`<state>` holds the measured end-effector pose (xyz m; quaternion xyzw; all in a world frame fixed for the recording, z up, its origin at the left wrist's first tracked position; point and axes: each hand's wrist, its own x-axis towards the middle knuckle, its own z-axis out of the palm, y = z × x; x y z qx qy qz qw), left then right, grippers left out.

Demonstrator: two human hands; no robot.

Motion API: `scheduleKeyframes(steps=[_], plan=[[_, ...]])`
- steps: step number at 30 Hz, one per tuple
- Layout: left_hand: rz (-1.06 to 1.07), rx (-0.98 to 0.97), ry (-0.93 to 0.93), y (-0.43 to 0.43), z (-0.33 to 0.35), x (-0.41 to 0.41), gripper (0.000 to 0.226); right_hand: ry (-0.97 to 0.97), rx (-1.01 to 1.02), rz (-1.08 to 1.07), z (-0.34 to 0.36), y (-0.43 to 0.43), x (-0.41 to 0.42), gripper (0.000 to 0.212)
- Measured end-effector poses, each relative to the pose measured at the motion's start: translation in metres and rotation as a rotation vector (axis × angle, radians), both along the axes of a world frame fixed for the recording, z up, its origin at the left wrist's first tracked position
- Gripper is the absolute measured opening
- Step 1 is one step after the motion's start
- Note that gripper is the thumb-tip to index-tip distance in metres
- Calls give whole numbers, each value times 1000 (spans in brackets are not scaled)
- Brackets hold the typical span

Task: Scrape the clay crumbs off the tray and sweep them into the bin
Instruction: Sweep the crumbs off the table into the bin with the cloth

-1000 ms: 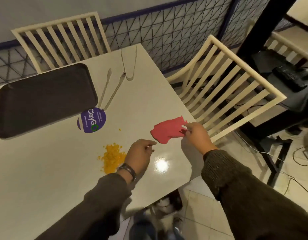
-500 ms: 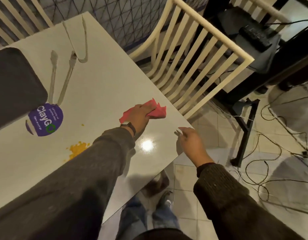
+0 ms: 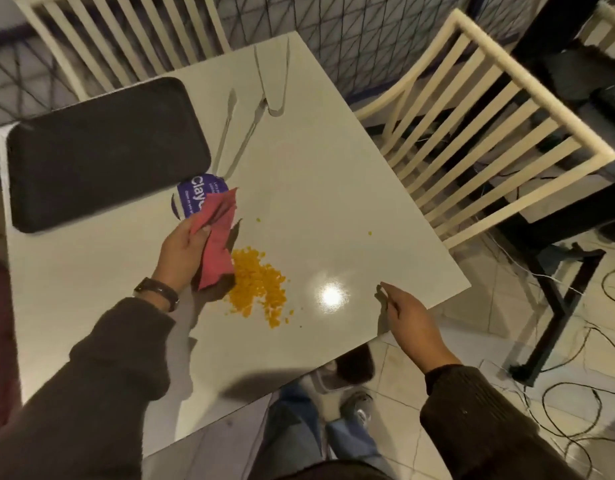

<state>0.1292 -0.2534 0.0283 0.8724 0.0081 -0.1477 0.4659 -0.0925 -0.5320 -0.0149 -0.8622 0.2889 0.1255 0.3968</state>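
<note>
A pile of yellow clay crumbs lies on the white table, with a few stray bits further right. My left hand grips a red cloth that hangs just left of the pile, its lower edge touching the table beside the crumbs. My right hand hovers over the table's near right edge, fingers loosely apart and holding nothing. The dark tray sits at the back left of the table. A small bin shows on the floor under the table's edge.
A purple clay tub lid lies by the tray, partly behind the cloth. Pale clay tools and tongs lie further back. Cream slatted chairs stand right and behind. Cables trail on the floor.
My left hand carried the red cloth from the table's right edge leftward to just beside the crumb pile. The right hand let go of the cloth and stays near the table edge.
</note>
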Motion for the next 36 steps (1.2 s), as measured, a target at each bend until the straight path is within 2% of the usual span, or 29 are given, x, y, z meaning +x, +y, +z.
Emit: scheduleKeyframes(steps=[4, 7, 9, 12, 17, 20, 24, 36], plan=[[129, 213, -24, 73, -10, -18, 40, -23, -1, 43, -5, 17, 0, 42], [137, 379, -52, 102, -27, -36, 43, -30, -4, 45, -6, 25, 0, 43], [92, 475, 2, 111, -44, -41, 45, -49, 12, 39, -4, 29, -1, 44], [-103, 563, 14, 112, -65, -43, 52, -52, -7, 27, -6, 30, -4, 45], [-45, 484, -21, 105, -80, -38, 52, -32, 22, -67, -18, 25, -15, 37], [-74, 372, -45, 88, -88, -29, 53, 0, 15, -80, -19, 22, -28, 36], [-153, 363, -56, 53, -92, -28, 51, 0, 5, -114, -16, 20, -46, 33], [-223, 257, -31, -36, -81, -99, 48, 29, 5, -161, -17, 15, -79, 35]])
